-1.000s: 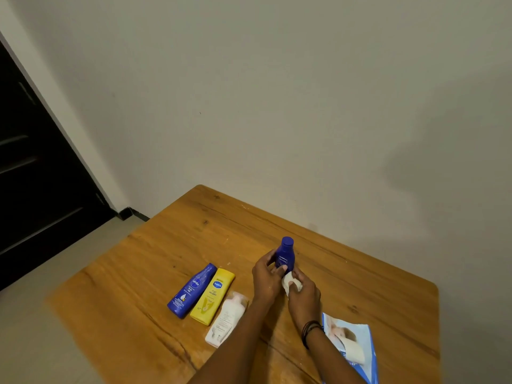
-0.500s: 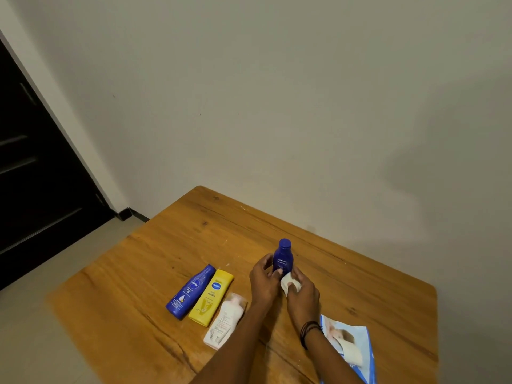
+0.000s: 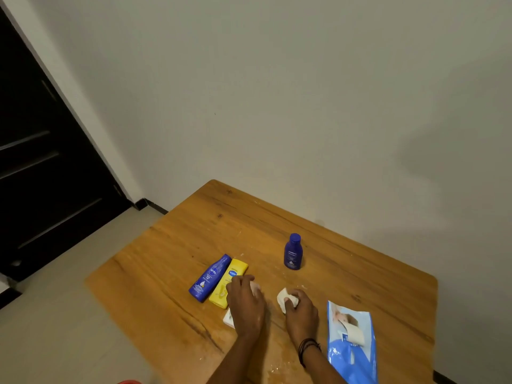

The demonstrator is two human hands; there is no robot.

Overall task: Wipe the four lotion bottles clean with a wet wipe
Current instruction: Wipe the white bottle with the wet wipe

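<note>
A small dark-blue bottle (image 3: 292,252) stands upright on the wooden table (image 3: 171,259), apart from both hands. A longer blue bottle (image 3: 209,278) and a yellow bottle (image 3: 230,278) lie side by side to the left. My left hand (image 3: 245,303) rests over a white bottle (image 3: 228,319) lying beside the yellow one, fingers curled on it; most of that bottle is hidden. My right hand (image 3: 300,314) is closed around a crumpled white wet wipe (image 3: 285,298) just above the table.
A blue wet-wipe pack (image 3: 352,347) lies at the right with its flap open. The table's far edge meets a plain wall. A dark door (image 3: 41,162) and tiled floor are to the left.
The small dark-blue bottle was held in my left hand; now it stands alone on the table. My left hand has moved down-left onto the white bottle. My right hand still holds the wipe.
</note>
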